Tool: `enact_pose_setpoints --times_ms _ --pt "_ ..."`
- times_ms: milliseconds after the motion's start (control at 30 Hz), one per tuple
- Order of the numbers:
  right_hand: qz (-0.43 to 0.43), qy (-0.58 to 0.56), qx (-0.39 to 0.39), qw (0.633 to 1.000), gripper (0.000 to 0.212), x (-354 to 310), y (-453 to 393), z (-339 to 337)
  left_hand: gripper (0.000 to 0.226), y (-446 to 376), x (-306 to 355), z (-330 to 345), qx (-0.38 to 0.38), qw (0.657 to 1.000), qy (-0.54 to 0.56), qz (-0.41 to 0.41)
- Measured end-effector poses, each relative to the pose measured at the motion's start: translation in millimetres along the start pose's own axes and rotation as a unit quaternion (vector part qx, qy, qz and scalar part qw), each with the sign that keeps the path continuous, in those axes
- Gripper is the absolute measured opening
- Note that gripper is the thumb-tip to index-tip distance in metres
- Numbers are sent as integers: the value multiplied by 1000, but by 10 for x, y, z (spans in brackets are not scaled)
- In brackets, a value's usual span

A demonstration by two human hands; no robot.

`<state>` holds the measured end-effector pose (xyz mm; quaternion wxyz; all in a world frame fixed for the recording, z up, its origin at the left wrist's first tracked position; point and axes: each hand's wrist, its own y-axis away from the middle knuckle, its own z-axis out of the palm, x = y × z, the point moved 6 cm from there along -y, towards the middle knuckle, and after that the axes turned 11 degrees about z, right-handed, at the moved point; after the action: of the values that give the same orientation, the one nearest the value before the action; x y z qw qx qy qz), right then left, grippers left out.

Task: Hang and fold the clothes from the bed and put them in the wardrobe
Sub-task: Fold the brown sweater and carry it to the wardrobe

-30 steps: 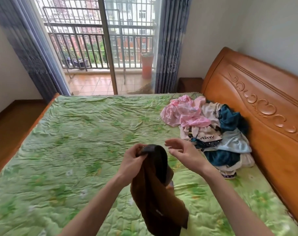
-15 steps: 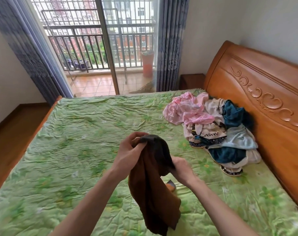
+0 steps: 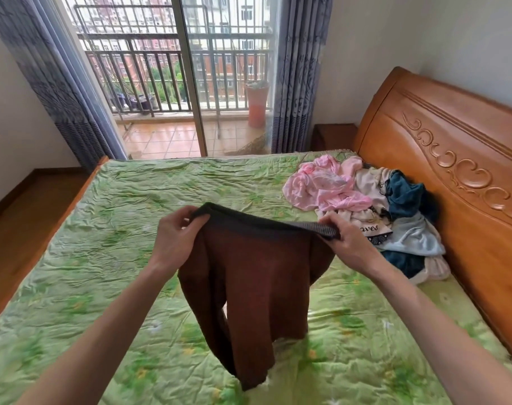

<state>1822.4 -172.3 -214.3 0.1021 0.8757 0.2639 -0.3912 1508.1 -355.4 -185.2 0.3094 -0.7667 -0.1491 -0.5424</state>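
A brown garment (image 3: 260, 276) with a dark ribbed band is hanging spread over the bed (image 3: 102, 244), both the left hand (image 3: 177, 238) and the right hand (image 3: 348, 244) pinching that band with curled fingers.

Brown garment (image 3: 257, 276) – matt knit cloth, ribbed dark band at top. Bed cover (image 3: 102, 229) – crinkled green cloth, slight sheen. Headboard (image 3: 453, 176) – glossy carved wood. Clothes pile (image 3: 365, 206) – soft mixed cloth. Balcony railing (image 3: 167, 80) – metal.

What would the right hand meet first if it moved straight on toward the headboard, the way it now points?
Probably the pile of clothes just beyond the right hand, which grips the brown knitted garment; the carved wooden headboard lies behind. Depth is unclear.
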Motion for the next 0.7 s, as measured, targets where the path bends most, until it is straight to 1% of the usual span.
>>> enact_pose_setpoints --times_ms 133,233,300,367,467,500,600,700 --pt "-24 27 41 998 7 -330 -257 -349 12 -273 91 -43 -3 999 -26 30" --pt "-63 61 84 993 17 -691 -410 -678 11 -472 274 -54 -15 997 -45 62" --pt "-92 102 86 987 22 -932 -448 -881 11 -607 391 -98 -29 995 -48 78" --pt "-104 131 41 985 18 -1089 -467 -1035 13 -734 496 -150 -59 993 -53 90" --pt "-72 122 -87 986 15 -1144 -509 -1141 10 -880 664 -204 -81 991 -44 94" --pt "-60 126 -114 984 14 -1136 -518 -1163 10 -914 721 -205 -85 991 -47 97" --pt "-48 123 -142 981 19 -1140 -510 -1245 8 -983 825 -203 -87 990 -56 98" --pt "-51 30 -150 987 7 -1161 -456 -1334 11 -1013 854 -207 -81 990 -65 94"
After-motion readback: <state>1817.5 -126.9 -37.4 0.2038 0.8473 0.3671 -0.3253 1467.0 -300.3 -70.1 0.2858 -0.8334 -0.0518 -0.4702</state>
